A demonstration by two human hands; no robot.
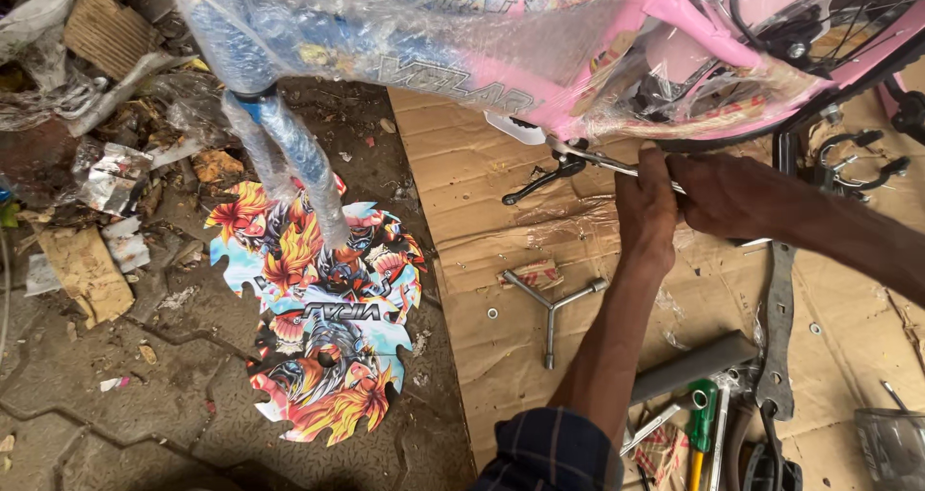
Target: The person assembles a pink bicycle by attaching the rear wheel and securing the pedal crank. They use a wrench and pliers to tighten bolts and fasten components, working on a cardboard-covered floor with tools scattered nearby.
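— What fills the top edge?
— A pink bicycle frame in plastic wrap, over a cardboard sheet whose left edge meets bare ground.
— And the hands?
— Left hand and right hand are both clenched on a metal wrench just under the frame.
— Open room?
— Below them — only a three-way wrench; tools crowd the bottom right corner.
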